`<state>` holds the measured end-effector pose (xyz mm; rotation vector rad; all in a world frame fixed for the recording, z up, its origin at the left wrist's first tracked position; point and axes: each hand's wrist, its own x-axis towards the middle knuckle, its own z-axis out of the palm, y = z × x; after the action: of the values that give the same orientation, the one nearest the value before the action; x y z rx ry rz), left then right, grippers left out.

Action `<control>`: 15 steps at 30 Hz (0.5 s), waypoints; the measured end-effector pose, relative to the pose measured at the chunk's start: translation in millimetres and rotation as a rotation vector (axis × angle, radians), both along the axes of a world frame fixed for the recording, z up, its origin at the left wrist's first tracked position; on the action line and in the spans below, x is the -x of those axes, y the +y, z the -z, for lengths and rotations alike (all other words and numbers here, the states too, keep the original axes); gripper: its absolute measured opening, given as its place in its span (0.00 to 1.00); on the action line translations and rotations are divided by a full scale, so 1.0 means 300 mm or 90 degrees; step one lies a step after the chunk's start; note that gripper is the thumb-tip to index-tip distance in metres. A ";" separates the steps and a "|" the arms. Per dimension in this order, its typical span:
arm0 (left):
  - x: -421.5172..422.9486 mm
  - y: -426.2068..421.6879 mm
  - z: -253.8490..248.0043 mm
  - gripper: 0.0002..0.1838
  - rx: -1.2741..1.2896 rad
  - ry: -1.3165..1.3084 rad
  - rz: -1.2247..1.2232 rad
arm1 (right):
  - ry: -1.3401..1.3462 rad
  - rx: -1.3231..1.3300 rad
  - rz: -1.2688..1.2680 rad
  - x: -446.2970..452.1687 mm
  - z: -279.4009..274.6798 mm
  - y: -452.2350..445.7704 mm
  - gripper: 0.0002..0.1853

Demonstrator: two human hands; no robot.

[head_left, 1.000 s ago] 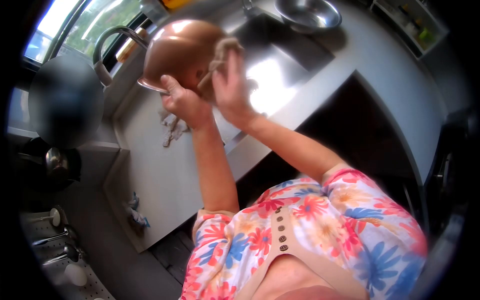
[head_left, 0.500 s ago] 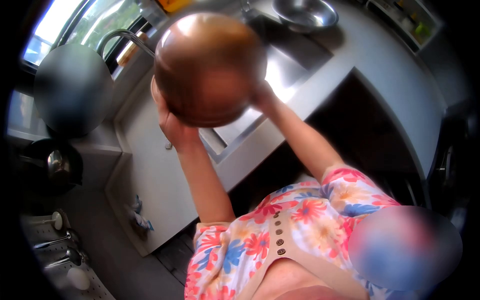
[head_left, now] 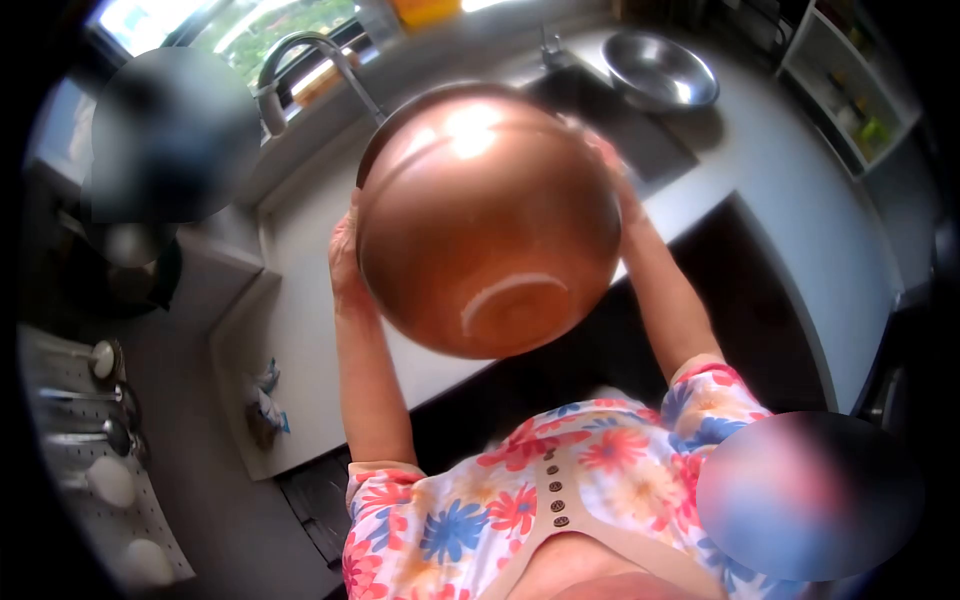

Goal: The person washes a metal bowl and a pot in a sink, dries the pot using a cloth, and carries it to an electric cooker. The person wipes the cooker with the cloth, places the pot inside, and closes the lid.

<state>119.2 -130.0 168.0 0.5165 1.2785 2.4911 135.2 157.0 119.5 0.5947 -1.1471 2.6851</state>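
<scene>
Copper-coloured bowl [head_left: 490,210] raised between the two hands, in front of the tap [head_left: 312,40] and above the desk [head_left: 300,350]; its rounded underside and base ring face the wearer, and its mouth is turned away. Left hand [head_left: 345,255]: against the left side of the bowl, fingers partly hidden behind the wall. Right hand [head_left: 608,165]: against the opposite side, near the sink [head_left: 645,150]; the hands are set wide, with the bowl held between them. Whether the right hand also holds something else cannot be told. A steel bowl [head_left: 660,72] rests beside the sink.

Handling, as judged from this view: the smooth, curved wall may slip, so even pressure from both palms, with fingers hooked around the rim, would give the surest hold. Any turn is best made slowly, keeping one hand firm while the other shifts, with the rim clear of the tap
</scene>
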 end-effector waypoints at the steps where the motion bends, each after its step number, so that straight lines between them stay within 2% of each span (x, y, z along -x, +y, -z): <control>1: -0.035 0.008 -0.032 0.19 0.000 -0.004 -0.008 | 0.028 -0.018 -0.033 -0.007 0.003 0.017 0.18; 2: -0.070 0.016 -0.063 0.18 0.000 -0.007 -0.015 | 0.089 -0.030 -0.078 -0.034 -0.031 0.023 0.16; 3: -0.113 0.049 -0.095 0.18 0.015 -0.034 -0.070 | 0.047 -0.031 -0.090 -0.051 -0.049 0.033 0.15; 5: -0.169 0.082 -0.108 0.18 0.012 -0.040 -0.082 | -0.048 -0.029 -0.101 -0.110 -0.064 0.062 0.15; 8: -0.195 0.116 -0.015 0.19 0.010 -0.011 -0.037 | -0.036 -0.094 -0.097 -0.142 -0.025 0.162 0.14; 10: -0.233 0.189 0.032 0.20 0.047 -0.033 -0.086 | 0.016 -0.126 -0.131 -0.160 -0.030 0.246 0.13; 15: -0.380 0.377 0.074 0.23 0.029 -0.101 -0.077 | -0.065 -0.308 -0.205 -0.248 -0.112 0.396 0.14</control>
<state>233.3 -16.8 145.9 0.2314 1.3365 2.5345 209.5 275.9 153.2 0.7734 -1.9028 2.7175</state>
